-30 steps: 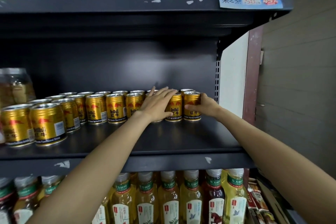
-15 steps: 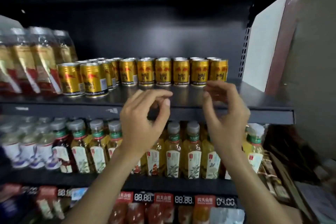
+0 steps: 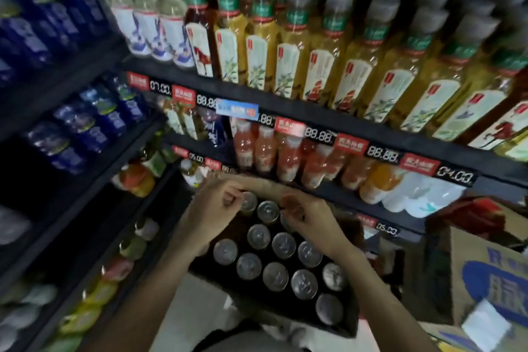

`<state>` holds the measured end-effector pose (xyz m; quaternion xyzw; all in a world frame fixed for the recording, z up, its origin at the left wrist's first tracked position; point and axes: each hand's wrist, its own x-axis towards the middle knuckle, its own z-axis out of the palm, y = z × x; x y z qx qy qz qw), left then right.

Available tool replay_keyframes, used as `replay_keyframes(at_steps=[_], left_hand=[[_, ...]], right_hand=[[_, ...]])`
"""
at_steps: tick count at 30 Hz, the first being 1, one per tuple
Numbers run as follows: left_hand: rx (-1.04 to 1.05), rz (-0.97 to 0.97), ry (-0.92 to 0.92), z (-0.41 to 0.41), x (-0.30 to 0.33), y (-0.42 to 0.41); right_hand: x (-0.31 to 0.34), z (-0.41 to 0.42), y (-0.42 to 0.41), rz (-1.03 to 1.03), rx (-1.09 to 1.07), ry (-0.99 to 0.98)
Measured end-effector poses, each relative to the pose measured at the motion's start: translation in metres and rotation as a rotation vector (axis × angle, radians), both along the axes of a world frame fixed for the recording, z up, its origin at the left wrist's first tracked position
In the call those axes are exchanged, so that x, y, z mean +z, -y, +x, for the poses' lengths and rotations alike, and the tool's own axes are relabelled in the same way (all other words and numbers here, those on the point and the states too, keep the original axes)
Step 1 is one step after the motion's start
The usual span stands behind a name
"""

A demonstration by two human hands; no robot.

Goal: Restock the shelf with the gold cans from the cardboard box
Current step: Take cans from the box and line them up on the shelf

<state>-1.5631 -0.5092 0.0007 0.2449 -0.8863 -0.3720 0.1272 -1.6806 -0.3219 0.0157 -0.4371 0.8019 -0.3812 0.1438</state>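
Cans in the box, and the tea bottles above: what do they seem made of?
The cans look like metal: shiny silver tops with pull tabs. The box looks like dark cardboard, though dim light leaves that open. The tea bottles seem clear plastic: amber liquid shows through, with paper-like labels.

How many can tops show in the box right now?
12 can tops, all in the cardboard box: three in the far row at the left hand and right hand, nine nearer. Others may be hidden beneath the hands.

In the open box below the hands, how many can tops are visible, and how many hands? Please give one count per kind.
Can tops: 12, two partly under fingers
Hands: 2, left hand and right hand
Total: 14
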Motion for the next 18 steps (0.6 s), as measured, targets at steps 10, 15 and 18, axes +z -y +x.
replay_keyframes(at_steps=[10,15,18], left_hand=[[-0.359,-0.268,0.513,0.067,-0.103,0.041],[-0.571,-0.551,0.653,0.06,-0.111,0.053],[-0.579,-0.646,0.746,0.052,-0.108,0.051]], right_hand=[[-0.105,0.037,0.083,0.491,0.23,-0.151],[-0.141,0.077,0.104,0.683,0.371,-0.362],[-0.149,0.091,0.108,0.76,0.307,-0.42]])
